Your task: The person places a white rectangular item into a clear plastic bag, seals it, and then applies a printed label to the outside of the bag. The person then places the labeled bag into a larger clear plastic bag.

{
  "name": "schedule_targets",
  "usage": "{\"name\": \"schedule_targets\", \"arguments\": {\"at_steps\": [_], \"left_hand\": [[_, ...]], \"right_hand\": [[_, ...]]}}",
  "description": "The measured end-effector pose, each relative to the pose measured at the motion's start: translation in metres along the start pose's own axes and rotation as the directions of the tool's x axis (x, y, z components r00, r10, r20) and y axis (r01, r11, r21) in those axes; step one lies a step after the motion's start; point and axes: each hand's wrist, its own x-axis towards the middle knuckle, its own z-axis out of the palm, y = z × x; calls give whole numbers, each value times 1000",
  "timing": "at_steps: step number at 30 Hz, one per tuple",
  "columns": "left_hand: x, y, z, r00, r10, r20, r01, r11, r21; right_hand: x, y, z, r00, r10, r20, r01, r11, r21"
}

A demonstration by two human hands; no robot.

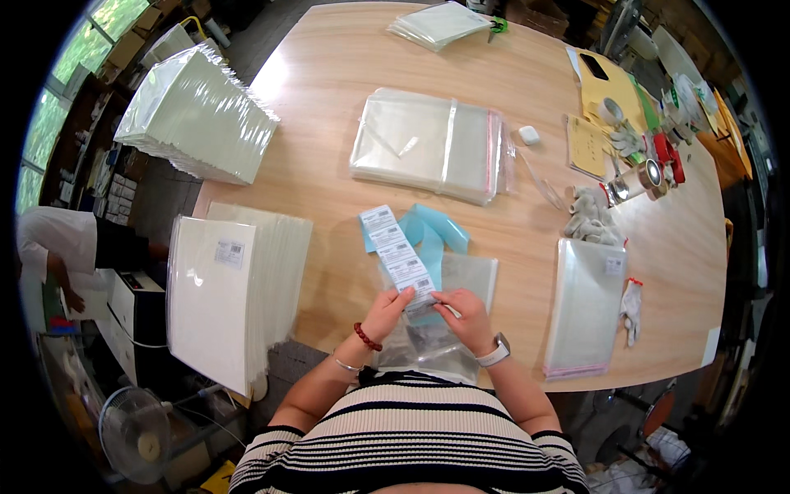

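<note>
Spreading across most of the view, the large rounded pale-wood tabletop [329, 90] carries everything else. At its left edge a tall stack of white sheets in clear plastic sleeves [210, 300] overhangs the rim, and a second, fanned stack of plastic-wrapped white sheets [193, 115] sits farther up on the left. Near the middle lies a flat pile of clear cellophane bags with a pink strip along one side [428, 144]; another clear bag with a pink bottom edge [583, 309] lies well to the right, a white work glove [632, 306] just beside it. Close to the person's striped top, a crumpled clear plastic bag [428, 329] rests on the tabletop under both hands. Over it runs a strip of white printed labels on pale blue backing paper [403, 247], trailing from the hands up toward the middle pile. The left hand [385, 313], with a red bead bracelet at the wrist, has its fingers closed on the near end of the strip. The right hand [465, 317], wearing a white-strapped watch, pinches the same end from the other side, fingers curled onto the lowest label. A small white case [529, 135] lies just right of the middle pile.
</note>
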Motion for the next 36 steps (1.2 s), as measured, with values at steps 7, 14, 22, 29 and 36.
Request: {"name": "schedule_targets", "arguments": {"at_steps": [7, 14, 22, 29, 36], "left_hand": [[0, -10, -6, 1000, -10, -24, 8, 998, -64], [-1, 5, -51, 936, 99, -339, -154, 978, -140], [-5, 17, -69, 889, 224, -399, -253, 967, -21], [-4, 10, -64, 900, 217, -379, -218, 975, 40], [-6, 11, -63, 905, 236, -354, -219, 972, 86]], "right_hand": [[-13, -2, 13, 984, -40, -173, 52, 996, 69], [-25, 20, -24, 927, 281, -247, -232, 949, 211], [-4, 90, -31, 837, 503, -215, -447, 856, 259], [3, 76, -15, 945, 204, -254, -283, 901, -328], [14, 108, -36, 905, 337, -258, -384, 910, -158]]}}
